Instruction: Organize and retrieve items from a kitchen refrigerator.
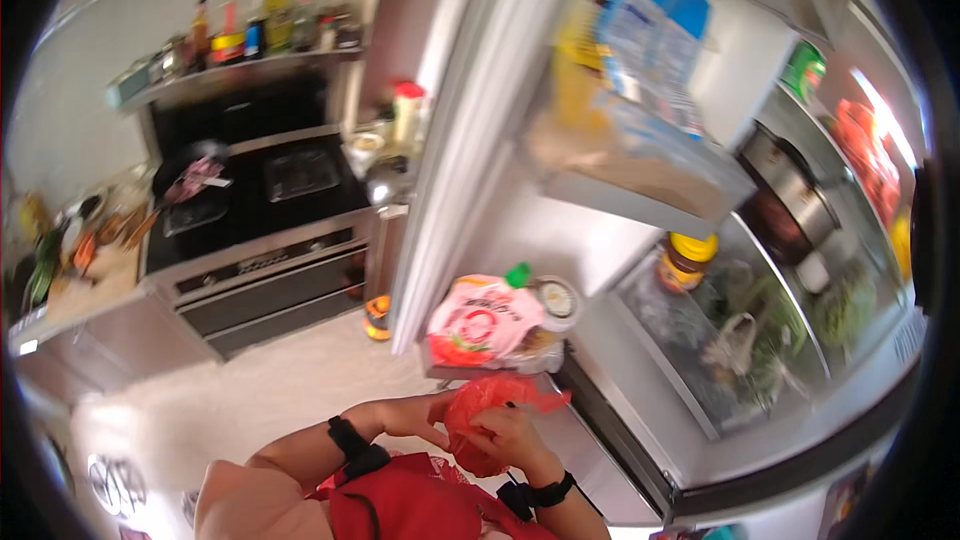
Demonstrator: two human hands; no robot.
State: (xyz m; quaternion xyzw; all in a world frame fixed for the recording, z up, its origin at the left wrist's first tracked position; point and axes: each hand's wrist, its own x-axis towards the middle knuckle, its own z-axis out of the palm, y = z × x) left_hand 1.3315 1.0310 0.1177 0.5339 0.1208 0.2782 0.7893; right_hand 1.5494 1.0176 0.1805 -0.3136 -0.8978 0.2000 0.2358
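Observation:
A thin red plastic bag (491, 399) is between my two hands, close in front of my body. My left hand (416, 418) holds it from the left side, with the fingers partly hidden behind the film. The fingers of my right hand (510, 436) are bent against the front of the bag. A loose end of film sticks out to the right. What the bag contains cannot be made out. Just beyond it, in the refrigerator door's lower bin, stand a pink pouch (480, 322) with a green cap and a round-lidded container (557, 298).
The refrigerator stands open on the right, with a yellow-lidded jar (686, 259), bagged greens in a clear drawer (750, 345) and a steel pot (791, 187). A door bin (630, 199) juts out above my hands. Far left are a black stovetop (255, 180) and a cutting board (97, 281).

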